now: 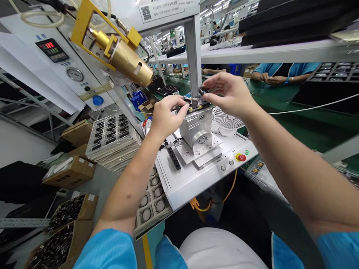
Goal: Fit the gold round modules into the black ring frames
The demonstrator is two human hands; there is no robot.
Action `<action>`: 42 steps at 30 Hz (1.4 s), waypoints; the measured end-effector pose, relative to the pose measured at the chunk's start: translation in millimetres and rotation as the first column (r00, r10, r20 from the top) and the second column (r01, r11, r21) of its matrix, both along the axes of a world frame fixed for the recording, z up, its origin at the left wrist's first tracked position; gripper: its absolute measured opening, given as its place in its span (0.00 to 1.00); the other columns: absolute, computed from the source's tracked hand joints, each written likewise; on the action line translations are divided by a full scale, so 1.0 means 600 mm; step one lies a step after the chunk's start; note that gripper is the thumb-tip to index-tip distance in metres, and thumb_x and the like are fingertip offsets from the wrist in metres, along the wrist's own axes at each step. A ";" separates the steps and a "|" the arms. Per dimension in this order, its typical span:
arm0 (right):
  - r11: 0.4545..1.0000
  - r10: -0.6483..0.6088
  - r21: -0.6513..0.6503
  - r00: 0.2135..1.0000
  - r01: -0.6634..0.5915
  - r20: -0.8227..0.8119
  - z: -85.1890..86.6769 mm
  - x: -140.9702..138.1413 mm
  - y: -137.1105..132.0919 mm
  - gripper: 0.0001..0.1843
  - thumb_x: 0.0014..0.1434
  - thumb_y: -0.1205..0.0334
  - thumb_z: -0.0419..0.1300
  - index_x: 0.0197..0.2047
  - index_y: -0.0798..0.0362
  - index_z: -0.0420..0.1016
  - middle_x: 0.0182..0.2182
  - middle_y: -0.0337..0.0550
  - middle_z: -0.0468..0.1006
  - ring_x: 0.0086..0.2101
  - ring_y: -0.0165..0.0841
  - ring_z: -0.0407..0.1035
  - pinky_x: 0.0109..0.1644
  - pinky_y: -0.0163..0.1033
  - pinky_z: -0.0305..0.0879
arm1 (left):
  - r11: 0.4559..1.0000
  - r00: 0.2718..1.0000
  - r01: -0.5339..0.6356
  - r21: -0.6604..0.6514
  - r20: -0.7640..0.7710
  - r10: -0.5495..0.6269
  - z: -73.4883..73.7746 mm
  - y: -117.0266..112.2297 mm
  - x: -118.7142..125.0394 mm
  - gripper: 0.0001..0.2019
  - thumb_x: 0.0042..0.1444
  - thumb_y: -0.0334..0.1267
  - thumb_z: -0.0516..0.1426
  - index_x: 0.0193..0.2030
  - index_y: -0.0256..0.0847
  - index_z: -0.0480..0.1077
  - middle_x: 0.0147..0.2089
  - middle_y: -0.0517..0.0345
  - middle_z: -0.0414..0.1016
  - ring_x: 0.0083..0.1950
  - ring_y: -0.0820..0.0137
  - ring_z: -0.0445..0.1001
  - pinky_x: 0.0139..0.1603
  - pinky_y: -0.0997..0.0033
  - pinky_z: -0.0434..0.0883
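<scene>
My left hand (169, 115) is at the left end of a black holder (206, 104) with small yellow pieces, on top of a silver metal fixture block (196, 129). Its thumb and forefinger curl together by a thin ring-like part (187, 100); what lies between the fingertips is too small to make out. Above the holder's right end, my right hand (230, 91) pinches a small black part (202, 90) between thumb and fingers. The fixture stands on the white bed of a bench machine (179, 186).
A gold dispensing head (129, 61) hangs at upper left. A white fan (227, 121) stands right of the fixture, with a red stop button (241, 157) in front. Trays of round parts (157, 198) and stacked trays (109, 134) lie left. A co-worker's hands (270, 79) are across the bench.
</scene>
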State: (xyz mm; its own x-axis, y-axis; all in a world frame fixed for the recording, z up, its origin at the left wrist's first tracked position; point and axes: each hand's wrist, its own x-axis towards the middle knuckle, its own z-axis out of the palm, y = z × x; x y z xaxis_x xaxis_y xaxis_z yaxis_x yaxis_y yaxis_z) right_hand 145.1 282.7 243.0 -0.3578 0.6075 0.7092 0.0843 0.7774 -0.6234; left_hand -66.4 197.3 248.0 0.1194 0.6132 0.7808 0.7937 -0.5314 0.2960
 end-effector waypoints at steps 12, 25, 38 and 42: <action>0.691 -0.273 -0.625 0.932 0.362 0.237 -0.274 0.236 -0.130 0.31 0.51 0.47 0.70 0.55 0.53 0.74 0.41 0.52 0.83 0.40 0.49 0.80 0.43 0.53 0.80 | 0.950 0.975 0.156 -0.271 -0.109 -0.191 -0.015 0.024 -0.006 0.34 0.44 0.58 0.73 0.54 0.41 0.76 0.64 0.44 0.76 0.71 0.44 0.68 0.73 0.39 0.60; 0.728 -0.130 -0.457 0.757 0.511 0.640 -0.402 0.209 -0.164 0.51 0.60 0.52 0.60 0.78 0.60 0.43 0.44 0.53 0.81 0.33 0.44 0.77 0.43 0.48 0.73 | 0.962 0.958 0.256 -0.090 0.159 -0.240 -0.188 -0.199 0.000 0.22 0.58 0.47 0.68 0.57 0.49 0.75 0.62 0.48 0.77 0.68 0.50 0.73 0.69 0.37 0.69; 0.762 0.112 -0.645 0.993 -0.059 0.041 -0.384 0.167 -0.295 0.42 0.47 0.44 0.79 0.61 0.50 0.72 0.44 0.48 0.83 0.43 0.42 0.78 0.51 0.48 0.75 | 0.459 0.326 0.783 -0.419 0.906 0.271 -0.411 -0.296 0.134 0.25 0.55 0.47 0.70 0.60 0.48 0.77 0.59 0.42 0.81 0.58 0.52 0.81 0.64 0.49 0.75; 0.813 0.034 -0.578 0.997 -0.067 -0.066 -0.403 0.113 -0.342 0.44 0.41 0.38 0.80 0.56 0.50 0.77 0.43 0.48 0.80 0.42 0.41 0.78 0.46 0.45 0.77 | 0.490 0.143 0.833 -0.258 0.955 0.260 -0.430 -0.279 0.168 0.25 0.50 0.45 0.74 0.55 0.49 0.79 0.54 0.46 0.83 0.54 0.55 0.83 0.60 0.53 0.77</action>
